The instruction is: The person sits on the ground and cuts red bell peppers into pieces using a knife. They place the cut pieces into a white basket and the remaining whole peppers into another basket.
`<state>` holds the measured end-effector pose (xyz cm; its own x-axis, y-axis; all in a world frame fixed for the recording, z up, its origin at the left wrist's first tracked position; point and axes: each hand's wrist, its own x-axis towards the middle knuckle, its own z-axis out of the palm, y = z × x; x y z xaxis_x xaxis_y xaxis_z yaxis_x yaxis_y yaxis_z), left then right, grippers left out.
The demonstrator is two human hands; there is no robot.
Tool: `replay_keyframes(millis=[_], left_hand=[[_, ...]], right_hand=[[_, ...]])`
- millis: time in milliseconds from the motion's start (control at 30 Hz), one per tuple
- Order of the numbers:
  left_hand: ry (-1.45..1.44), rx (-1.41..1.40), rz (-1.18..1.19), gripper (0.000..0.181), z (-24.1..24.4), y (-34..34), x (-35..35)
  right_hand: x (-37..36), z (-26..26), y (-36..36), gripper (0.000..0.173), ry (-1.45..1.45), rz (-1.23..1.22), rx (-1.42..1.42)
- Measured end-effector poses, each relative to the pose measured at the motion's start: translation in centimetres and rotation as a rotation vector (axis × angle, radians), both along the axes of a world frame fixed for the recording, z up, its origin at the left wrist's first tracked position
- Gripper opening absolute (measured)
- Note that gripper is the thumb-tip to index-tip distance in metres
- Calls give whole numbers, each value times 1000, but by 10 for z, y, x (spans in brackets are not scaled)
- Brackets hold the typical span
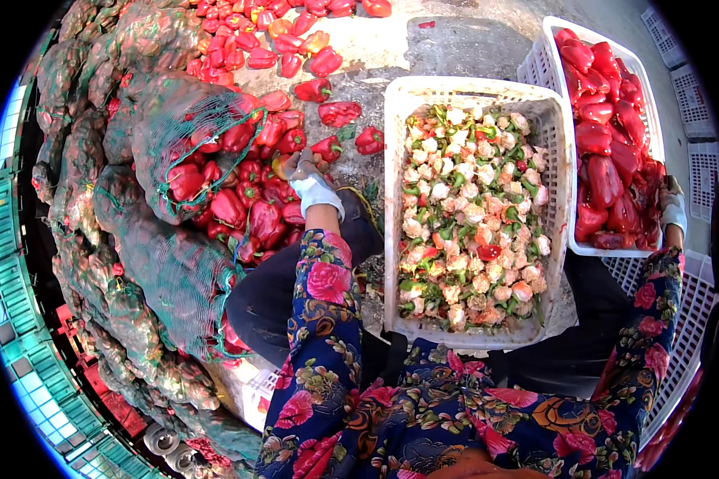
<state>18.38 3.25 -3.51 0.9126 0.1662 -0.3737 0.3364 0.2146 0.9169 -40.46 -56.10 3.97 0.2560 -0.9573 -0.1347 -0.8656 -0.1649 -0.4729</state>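
My left hand [313, 184], in a white glove with soiled fingers, reaches into a heap of whole red bell peppers [265, 218] on the floor. Its fingers are against a yellowish bell pepper [280, 166]; whether they grip it is unclear. My right hand [673, 206], also gloved, is at the right edge of a white plastic crate [620, 249] of red bell peppers [605, 179], several visibly cut open. Its fingers are too dark to make out. Between my legs stands another white plastic crate [476, 342], filled with pepper cores [467, 221] with seeds and green stems.
Green mesh sacks [168, 275] packed with peppers are piled along my left; one open sack [174, 114] spills into the heap. Loose peppers [338, 114] lie ahead on the concrete floor [461, 54]. More white crates [692, 99] stand at the far right.
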Motion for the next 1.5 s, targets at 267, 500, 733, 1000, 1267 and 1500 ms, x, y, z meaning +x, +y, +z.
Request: replay_keyframes(millis=[267, 500, 733, 1000, 1267, 1500], left_hand=[[43, 980, -226, 54, -84, 75, 154], [192, 877, -337, 57, -109, 73, 195], [69, 367, -383, 60, -2, 74, 146], [-169, -38, -824, 51, 134, 35, -36], [-244, -397, -659, 62, 172, -6, -154], [-294, -368, -1121, 68, 206, -28, -250]], right_hand=[[175, 105, 279, 30, -421, 206, 402], [196, 79, 340, 33, -432, 21, 566], [348, 76, 406, 36, -480, 479, 935], [420, 86, 471, 28, -656, 782, 957], [223, 90, 487, 35, -724, 728, 263], [210, 145, 446, 74, -1102, 769, 407]])
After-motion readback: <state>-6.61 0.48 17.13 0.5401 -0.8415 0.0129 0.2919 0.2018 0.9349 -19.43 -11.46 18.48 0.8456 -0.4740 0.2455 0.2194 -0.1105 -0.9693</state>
